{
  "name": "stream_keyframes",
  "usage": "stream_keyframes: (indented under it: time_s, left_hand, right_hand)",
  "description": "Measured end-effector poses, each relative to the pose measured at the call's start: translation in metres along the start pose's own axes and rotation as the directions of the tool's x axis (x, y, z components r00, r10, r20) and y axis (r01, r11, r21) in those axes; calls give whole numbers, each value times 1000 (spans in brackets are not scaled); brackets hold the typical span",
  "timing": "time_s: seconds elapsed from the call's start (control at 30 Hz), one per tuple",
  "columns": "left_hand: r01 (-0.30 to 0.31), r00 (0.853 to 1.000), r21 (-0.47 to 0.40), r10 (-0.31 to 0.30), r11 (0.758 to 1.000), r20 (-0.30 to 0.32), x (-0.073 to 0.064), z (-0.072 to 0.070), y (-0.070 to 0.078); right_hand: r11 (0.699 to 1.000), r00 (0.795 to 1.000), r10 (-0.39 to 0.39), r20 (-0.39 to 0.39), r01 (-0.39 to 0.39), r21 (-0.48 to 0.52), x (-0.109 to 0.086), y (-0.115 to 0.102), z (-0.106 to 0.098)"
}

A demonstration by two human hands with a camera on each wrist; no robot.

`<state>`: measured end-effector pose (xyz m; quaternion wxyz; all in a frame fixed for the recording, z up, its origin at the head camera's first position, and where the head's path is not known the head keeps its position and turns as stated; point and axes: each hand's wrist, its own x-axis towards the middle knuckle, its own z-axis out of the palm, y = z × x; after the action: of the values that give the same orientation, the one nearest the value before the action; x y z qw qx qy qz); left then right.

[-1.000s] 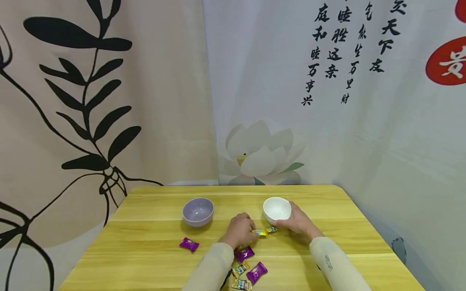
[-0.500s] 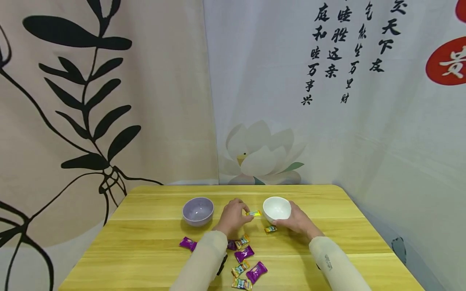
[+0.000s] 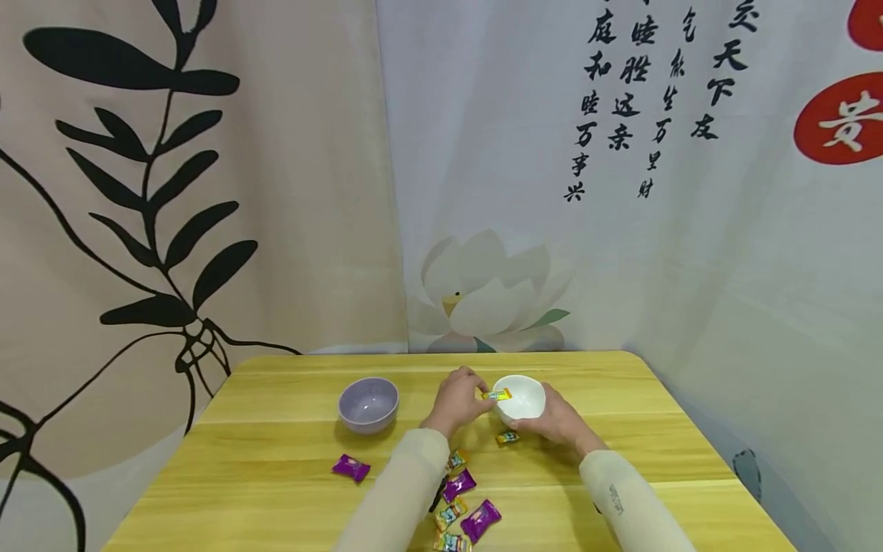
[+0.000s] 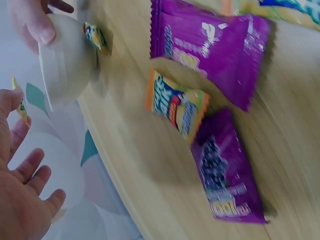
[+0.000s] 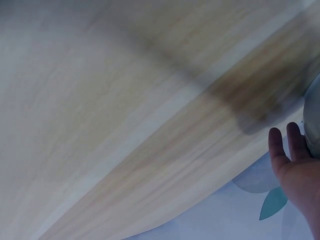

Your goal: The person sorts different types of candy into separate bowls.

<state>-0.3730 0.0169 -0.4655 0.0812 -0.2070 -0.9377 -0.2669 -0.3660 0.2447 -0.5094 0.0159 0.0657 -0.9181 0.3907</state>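
Observation:
My left hand [image 3: 458,402] pinches a small yellow-wrapped candy [image 3: 500,395] between thumb and fingertips, over the left rim of the white bowl [image 3: 526,400]. In the left wrist view the other fingers of that hand spread apart, away from the candy [image 4: 21,106]. My right hand [image 3: 560,422] holds the bowl from its right side, the thumb against its near wall. Only part of this grip shows in the right wrist view, at the right edge. Just in front of the bowl lies another yellow candy [image 3: 507,438]. No candy shows on the visible part of the bowl's inside.
A purple bowl [image 3: 369,405] stands to the left on the wooden table [image 3: 276,445]. One purple-wrapped candy [image 3: 351,468] lies in front of it. Several purple and yellow candies, such as this purple one [image 3: 480,520], lie near the left forearm. A printed cloth hangs behind.
My left hand has lifted the yellow candy from beside the other one and carried it up and right to the white bowl's rim. The right hand stays on the bowl. The head view has shifted slightly.

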Motion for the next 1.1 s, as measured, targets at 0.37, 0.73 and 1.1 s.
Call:
stream_keyframes:
  time_s: [0.37, 0.73, 1.1]
  left_hand:
    - [-30, 999, 56, 31, 998, -17, 9, 15, 13]
    - [-13, 1000, 69, 11, 998, 23, 10, 17, 23]
    - [27, 999, -24, -28, 999, -22, 9, 16, 13]
  right_hand:
    - [999, 1000, -15, -1, 15, 31, -3, -1, 7]
    - [998, 999, -38, 4, 37, 48, -2, -2, 9]
    - [1000, 1000, -2, -12, 2, -6, 0, 3, 2]
